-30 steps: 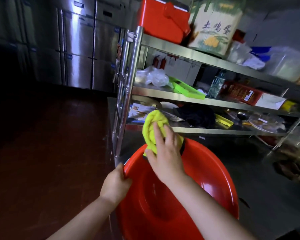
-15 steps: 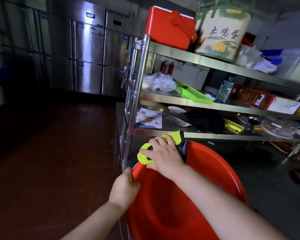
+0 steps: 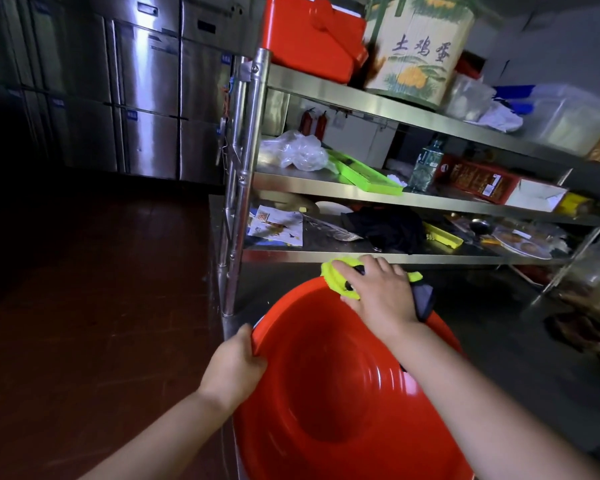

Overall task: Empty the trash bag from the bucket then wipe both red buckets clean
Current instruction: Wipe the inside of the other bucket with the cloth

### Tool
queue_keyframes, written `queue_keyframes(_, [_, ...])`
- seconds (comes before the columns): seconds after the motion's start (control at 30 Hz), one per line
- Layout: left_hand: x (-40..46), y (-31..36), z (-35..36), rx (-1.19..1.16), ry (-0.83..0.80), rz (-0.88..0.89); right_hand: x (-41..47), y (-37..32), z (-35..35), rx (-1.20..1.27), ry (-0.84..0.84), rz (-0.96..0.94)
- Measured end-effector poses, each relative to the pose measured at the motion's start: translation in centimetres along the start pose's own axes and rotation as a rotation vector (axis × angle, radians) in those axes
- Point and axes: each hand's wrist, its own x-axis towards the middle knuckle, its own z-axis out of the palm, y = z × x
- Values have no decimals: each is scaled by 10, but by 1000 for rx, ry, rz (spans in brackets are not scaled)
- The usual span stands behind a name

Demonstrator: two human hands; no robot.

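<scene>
Evidently the wiping step: the right hand (image 3: 378, 292), fingers spread flat, presses a soft yellow cloth (image 3: 336, 277) on the far rim of the smooth red plastic bucket (image 3: 326, 393); the left hand (image 3: 234, 367) grips its near-left rim. Next, probably sweep along the rim, steadying the bucket.

The left hand (image 3: 234, 367) grips the near-left rim of the red bucket (image 3: 329, 393) while the right hand (image 3: 378, 294) presses a yellow cloth (image 3: 336, 277) on its far rim, near the steel shelving (image 3: 326, 185).
</scene>
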Motion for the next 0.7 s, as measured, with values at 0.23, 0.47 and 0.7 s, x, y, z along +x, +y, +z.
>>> queue_keyframes(0.23, [-6,4,5,54,14,38,8,-52,1,69,28,-362])
queue_keyframes(0.47, [-21,-18,2,-41,78,-10,6,-18,0,-8,43,-191])
queue_keyframes(0.7, [-30,-11,-6,197,111,-1,-8,-1,-6,-23,17,-38])
